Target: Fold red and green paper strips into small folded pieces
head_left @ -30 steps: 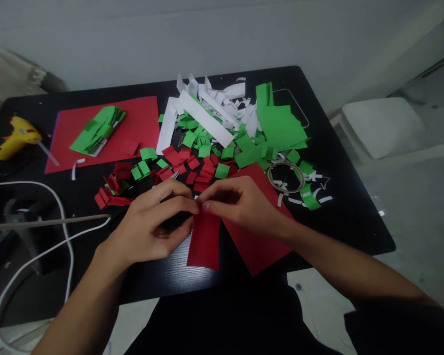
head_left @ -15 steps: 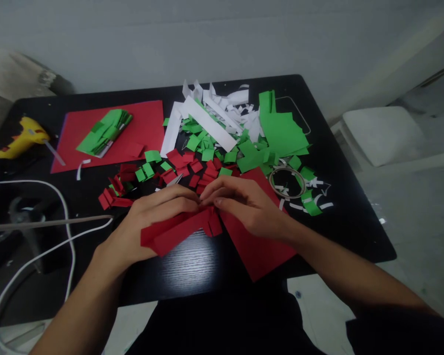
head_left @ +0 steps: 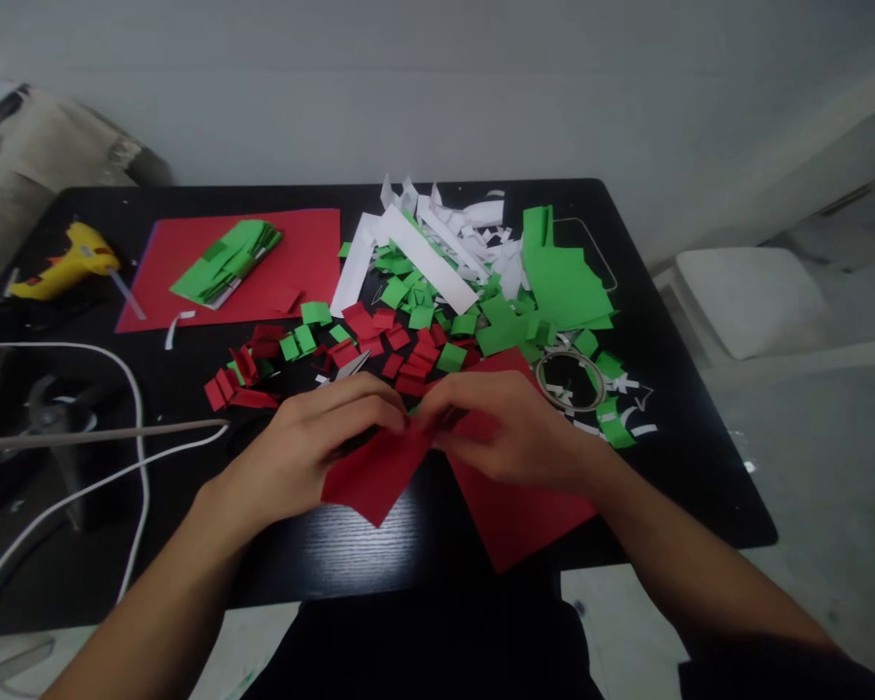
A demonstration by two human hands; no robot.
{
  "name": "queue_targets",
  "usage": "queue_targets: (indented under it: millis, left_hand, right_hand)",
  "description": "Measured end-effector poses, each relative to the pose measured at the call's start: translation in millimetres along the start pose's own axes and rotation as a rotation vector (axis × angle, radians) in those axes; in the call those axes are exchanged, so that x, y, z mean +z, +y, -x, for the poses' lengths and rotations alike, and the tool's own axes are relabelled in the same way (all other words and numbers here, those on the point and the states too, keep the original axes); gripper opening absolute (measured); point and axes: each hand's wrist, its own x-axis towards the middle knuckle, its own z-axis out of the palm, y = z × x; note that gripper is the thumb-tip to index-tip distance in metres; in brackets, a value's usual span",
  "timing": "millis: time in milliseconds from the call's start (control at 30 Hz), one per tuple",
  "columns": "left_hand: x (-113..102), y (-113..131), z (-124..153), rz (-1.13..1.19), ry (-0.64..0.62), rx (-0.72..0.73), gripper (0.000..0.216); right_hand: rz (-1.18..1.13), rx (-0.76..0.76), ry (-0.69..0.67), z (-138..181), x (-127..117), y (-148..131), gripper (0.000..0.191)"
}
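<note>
Both hands meet over the near middle of the black table (head_left: 379,544). My left hand (head_left: 306,452) and my right hand (head_left: 510,428) each pinch the top edge of a small red paper piece (head_left: 371,476), which hangs tilted below the fingertips. Under my right hand lies a larger red sheet (head_left: 525,515), reaching the table's front edge. Just beyond the fingers is a scatter of small red and green paper squares (head_left: 401,340).
A big red sheet (head_left: 298,262) with a stack of green strips (head_left: 226,262) lies at the back left, a yellow glue gun (head_left: 65,267) left of it. White strips (head_left: 430,253), green sheets (head_left: 561,282) and a tape ring (head_left: 570,379) sit behind and to the right. A white cable (head_left: 131,428) loops at left.
The red piece between my fingers has been turned and folded: it hung straight down, then spread leftward, and now hangs as a tilted square. The view has shifted down slightly.
</note>
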Motion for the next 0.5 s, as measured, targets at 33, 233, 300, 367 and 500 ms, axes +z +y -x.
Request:
queue_targets:
  millis: [33, 233, 300, 367, 500]
  left_hand:
    - [0.1, 0.4, -0.4, 0.006, 0.005, 0.002, 0.006]
    - [3.2, -3.7, 1.6, 0.019, -0.007, 0.011, 0.015]
    - [3.9, -4.9, 2.7, 0.014, -0.009, 0.013, 0.016]
    - [3.8, -4.7, 3.2, 0.008, -0.001, 0.012, 0.013]
    - [2.4, -2.3, 2.7, 0.013, -0.002, 0.002, 0.012]
  right_hand:
    - [0.004, 0.002, 0.008, 0.0, -0.2, -0.1, 0.019]
    - [-0.026, 0.016, 0.030, -0.1, -1.3, 0.5, 0.018]
    - [-0.037, 0.006, 0.001, -0.4, -1.6, 1.3, 0.019]
    - [-0.034, -0.011, -0.026, -0.5, -2.1, 1.7, 0.021]
    - [-0.004, -0.016, -0.047, 0.2, -3.9, 1.4, 0.017]
